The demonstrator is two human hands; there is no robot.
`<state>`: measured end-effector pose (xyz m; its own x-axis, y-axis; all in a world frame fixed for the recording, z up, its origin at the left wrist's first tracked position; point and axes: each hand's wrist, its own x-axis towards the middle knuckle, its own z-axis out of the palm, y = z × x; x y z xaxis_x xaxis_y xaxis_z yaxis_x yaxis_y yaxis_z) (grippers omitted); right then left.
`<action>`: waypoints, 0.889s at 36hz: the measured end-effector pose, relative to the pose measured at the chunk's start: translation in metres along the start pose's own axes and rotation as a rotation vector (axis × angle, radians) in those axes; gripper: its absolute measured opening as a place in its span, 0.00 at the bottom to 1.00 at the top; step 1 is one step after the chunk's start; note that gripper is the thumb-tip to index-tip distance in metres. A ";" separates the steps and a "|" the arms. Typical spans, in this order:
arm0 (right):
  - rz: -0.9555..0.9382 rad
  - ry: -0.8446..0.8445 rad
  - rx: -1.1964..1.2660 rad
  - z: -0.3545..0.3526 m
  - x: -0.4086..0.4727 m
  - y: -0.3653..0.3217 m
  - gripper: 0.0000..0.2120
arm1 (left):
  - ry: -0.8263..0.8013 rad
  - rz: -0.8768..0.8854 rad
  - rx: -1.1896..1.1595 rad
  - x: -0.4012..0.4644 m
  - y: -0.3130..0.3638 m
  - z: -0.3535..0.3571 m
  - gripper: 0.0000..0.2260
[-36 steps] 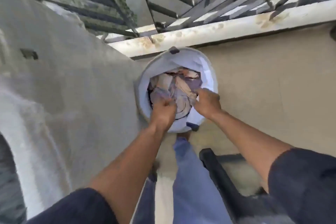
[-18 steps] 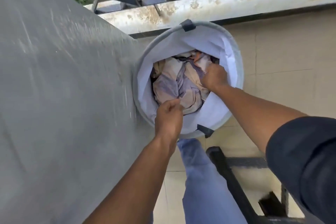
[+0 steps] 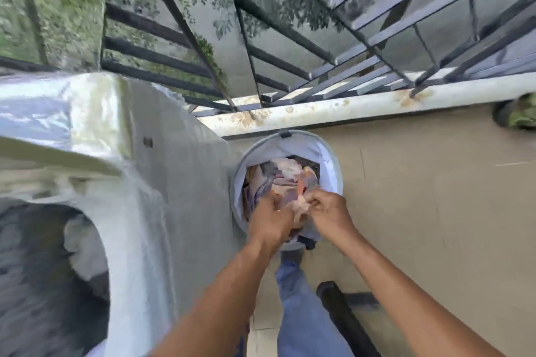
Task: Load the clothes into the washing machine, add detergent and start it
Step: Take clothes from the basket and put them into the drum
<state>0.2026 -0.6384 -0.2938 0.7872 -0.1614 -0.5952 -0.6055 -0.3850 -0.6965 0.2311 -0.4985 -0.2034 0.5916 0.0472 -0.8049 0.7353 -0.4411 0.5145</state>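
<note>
Both hands, left (image 3: 271, 219) and right (image 3: 329, 211), grip clothes (image 3: 285, 177) at the hamper's (image 3: 333, 153) near rim, touching the washer (image 3: 179, 182), open floor (image 3: 435, 197) rightward.

Crumpled clothes (image 3: 282, 180), peach, lilac and grey, heaped inside a round white laundry basket (image 3: 329, 153) standing on the floor just beside the washing machine (image 3: 150, 211). Pale grey top-loading machine at left, drum opening (image 3: 49, 275) uncovered and dark, with one light garment (image 3: 84, 246) lying inside.
</note>
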 end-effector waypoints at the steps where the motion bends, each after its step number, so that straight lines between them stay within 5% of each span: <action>1: -0.025 -0.017 0.047 -0.005 -0.019 -0.016 0.25 | -0.023 0.011 0.017 -0.014 0.003 -0.007 0.07; 8: -0.204 -0.115 0.327 -0.044 -0.143 -0.129 0.10 | -0.047 0.319 0.226 -0.104 0.007 -0.051 0.24; 12: -0.357 -0.124 0.541 -0.070 -0.201 -0.194 0.04 | -0.019 0.575 0.293 -0.145 0.013 -0.079 0.16; 17: -0.572 -0.098 0.679 -0.101 -0.262 -0.258 0.01 | 0.045 0.639 0.374 -0.173 0.035 -0.117 0.11; 24: -0.632 0.204 0.756 -0.120 -0.301 -0.286 0.07 | -0.009 0.878 0.334 -0.212 0.064 -0.179 0.12; 28: -0.565 0.384 0.662 -0.118 -0.300 -0.279 0.12 | -0.040 0.937 0.199 -0.246 0.078 -0.206 0.18; 32: -0.474 0.503 0.367 -0.107 -0.279 -0.247 0.21 | -0.147 1.057 0.137 -0.284 0.096 -0.221 0.12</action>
<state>0.1451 -0.5955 0.0869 0.8765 -0.4812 -0.0090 -0.1223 -0.2046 -0.9712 0.2070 -0.3566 0.1396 0.8536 -0.5208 -0.0043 -0.1738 -0.2925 0.9403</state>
